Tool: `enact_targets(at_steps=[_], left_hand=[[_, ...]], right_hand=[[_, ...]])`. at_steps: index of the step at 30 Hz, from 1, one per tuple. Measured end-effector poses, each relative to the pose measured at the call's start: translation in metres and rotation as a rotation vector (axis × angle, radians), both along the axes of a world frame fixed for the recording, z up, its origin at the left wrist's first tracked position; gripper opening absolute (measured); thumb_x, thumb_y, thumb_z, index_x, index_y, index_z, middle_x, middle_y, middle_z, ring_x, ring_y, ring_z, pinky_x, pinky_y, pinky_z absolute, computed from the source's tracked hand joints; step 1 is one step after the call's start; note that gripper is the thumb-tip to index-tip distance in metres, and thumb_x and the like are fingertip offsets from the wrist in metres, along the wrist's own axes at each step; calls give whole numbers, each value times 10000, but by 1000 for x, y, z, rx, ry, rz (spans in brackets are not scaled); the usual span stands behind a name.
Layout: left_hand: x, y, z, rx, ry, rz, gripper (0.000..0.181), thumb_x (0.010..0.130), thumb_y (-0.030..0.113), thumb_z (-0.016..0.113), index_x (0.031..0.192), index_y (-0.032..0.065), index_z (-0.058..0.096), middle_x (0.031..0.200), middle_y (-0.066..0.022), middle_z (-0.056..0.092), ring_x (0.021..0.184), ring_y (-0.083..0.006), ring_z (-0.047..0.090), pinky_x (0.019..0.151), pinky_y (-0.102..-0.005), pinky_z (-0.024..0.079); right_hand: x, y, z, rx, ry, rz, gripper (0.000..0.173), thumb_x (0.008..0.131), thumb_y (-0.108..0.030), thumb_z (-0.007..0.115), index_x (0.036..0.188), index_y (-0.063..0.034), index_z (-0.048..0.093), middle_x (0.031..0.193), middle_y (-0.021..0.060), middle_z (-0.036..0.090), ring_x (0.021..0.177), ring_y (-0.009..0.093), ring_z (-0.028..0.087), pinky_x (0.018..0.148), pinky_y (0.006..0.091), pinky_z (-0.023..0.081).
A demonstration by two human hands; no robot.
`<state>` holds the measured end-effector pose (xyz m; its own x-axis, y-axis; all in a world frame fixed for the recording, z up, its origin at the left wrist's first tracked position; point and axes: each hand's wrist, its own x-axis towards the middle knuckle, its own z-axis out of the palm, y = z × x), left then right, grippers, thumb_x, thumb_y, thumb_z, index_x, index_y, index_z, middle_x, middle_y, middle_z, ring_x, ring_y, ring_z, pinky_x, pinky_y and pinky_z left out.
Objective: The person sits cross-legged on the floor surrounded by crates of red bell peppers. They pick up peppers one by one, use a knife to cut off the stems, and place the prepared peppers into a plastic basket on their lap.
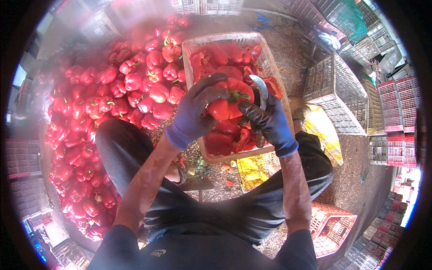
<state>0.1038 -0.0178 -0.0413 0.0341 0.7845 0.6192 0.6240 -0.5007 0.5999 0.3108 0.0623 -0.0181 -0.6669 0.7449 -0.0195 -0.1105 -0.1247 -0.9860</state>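
Note:
Both my hands wear dark-palmed blue work gloves. My left hand (pixel 199 108) grips a red bell pepper (pixel 224 108) from its left side, its green stem facing up. In my right hand (pixel 266 118) is a knife with a curved blade (pixel 260 88), the blade pointing up and away; the fingertips of this hand also touch the pepper's right side. Below both hands stands a plastic crate (pixel 205 153) holding cut red pepper pieces (pixel 219 141).
A large heap of whole red peppers (pixel 131 81) covers the floor at left. White crates (pixel 334 94) stand at right, with an orange crate (pixel 332 227) lower right. A yellow sack (pixel 253 172) and pepper scraps lie on the floor between my legs.

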Motion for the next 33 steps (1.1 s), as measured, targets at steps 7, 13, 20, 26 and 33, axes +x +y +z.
enact_targets(at_steps=[7,13,20,26,33], left_hand=[[1,-5,6,-129,4,9,580,594,-94,649,1139,104,644,1340,-149,597,1215,-336,607,943,-408,555],[-12,4,1,-186,-364,-225,437,755,-44,772,1153,63,625,1270,-94,645,1210,-213,603,951,-345,534],[-18,3,-15,-375,-860,-213,446,830,-65,739,1230,65,592,1261,-41,613,1169,-143,566,995,-310,499],[-27,9,-14,-267,-675,-200,459,790,-61,766,1198,70,602,1339,-72,588,1245,-167,534,1057,-338,455],[-2,4,-11,-343,-465,-374,433,792,-23,790,1175,70,612,1400,-110,562,1300,-188,512,1084,-357,444]], right_hand=[[-11,-7,1,-122,-161,-43,736,885,-121,753,1493,-37,347,1131,44,674,884,84,652,624,215,560],[-9,-10,-12,-101,50,-31,676,874,-60,731,1454,-67,382,1093,25,658,750,112,670,572,238,552],[5,2,-3,-285,-203,24,462,902,-80,704,1334,-53,543,1007,31,682,818,152,682,724,274,548],[20,23,-28,420,-254,-175,379,969,-330,663,1207,-36,638,855,25,694,559,58,588,465,203,437],[12,5,-13,-123,-75,82,607,802,107,604,1381,-70,561,1474,138,440,1056,192,616,799,310,555]])
